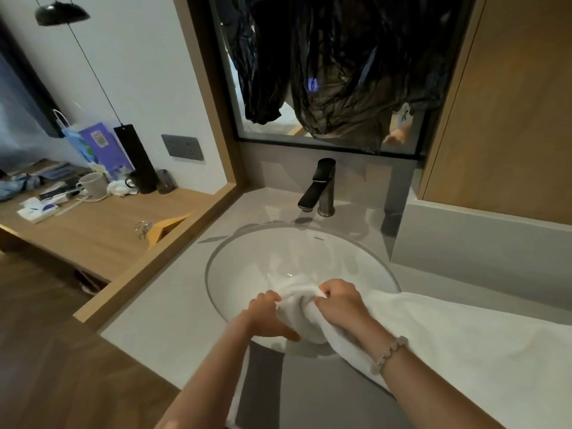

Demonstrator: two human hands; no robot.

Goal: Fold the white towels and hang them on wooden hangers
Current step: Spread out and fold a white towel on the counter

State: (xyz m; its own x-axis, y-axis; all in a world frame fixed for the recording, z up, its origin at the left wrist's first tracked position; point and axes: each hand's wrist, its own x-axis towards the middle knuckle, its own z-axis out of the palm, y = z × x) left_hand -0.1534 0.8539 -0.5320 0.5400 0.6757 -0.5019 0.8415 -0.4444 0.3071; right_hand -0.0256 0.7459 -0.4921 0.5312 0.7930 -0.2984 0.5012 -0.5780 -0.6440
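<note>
1. Only the head view is given. The towel (433, 335) is gripped by both hands. The fingers of the left hand (263, 314) are curled round its bunched end. The same bunch is pinched from the other side by the right hand (339, 305).
2. The bunch is held over the near edge of the sink (247, 258). The rest of the towel is spread along the right side of the counter (173, 305), and part of it hangs over the front edge.
3. The bunch is likely kept over the sink so that any drips fall into the bowl. It cannot be told if the towel is wet.
4. The long part is likely left on the counter so that its weight is carried there and not by the hands.
5. A hanger (168, 227) is laid at the right edge of the desk (93, 239), well apart from the towel. It is likely kept there to be reached later.
6. No fold has been made yet, so the task is judged to be near its start.
</note>
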